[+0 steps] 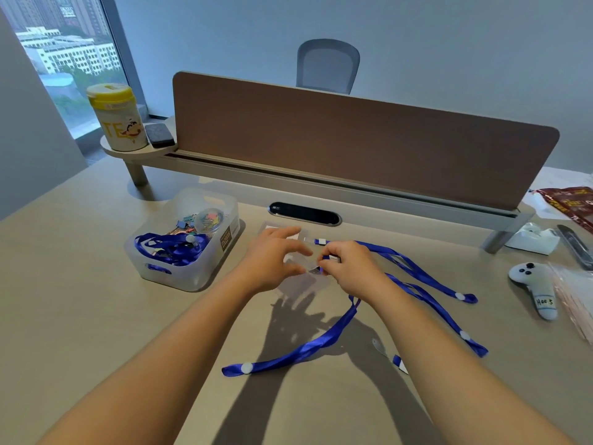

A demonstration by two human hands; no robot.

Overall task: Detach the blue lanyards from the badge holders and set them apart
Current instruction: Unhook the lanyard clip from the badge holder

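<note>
My right hand (348,266) pinches the clip end of a blue lanyard (426,298) at the middle of the desk. My left hand (274,256) rests its spread fingers on a clear badge holder (296,259) right beside that clip. A second blue lanyard (417,269) lies to the right, its clip end near another clear holder (276,227) beyond my left hand. A third blue lanyard (298,348) trails toward me across the desk. More blue lanyards (170,247) sit tangled in a translucent bin (192,274) on the left.
The bin also holds binder clips and a small round tub. A white game controller (534,285) lies at the right, with a tape dispenser (534,237) behind it. A brown divider (353,146) on a shelf riser crosses the back, with a yellow-lidded canister (117,118).
</note>
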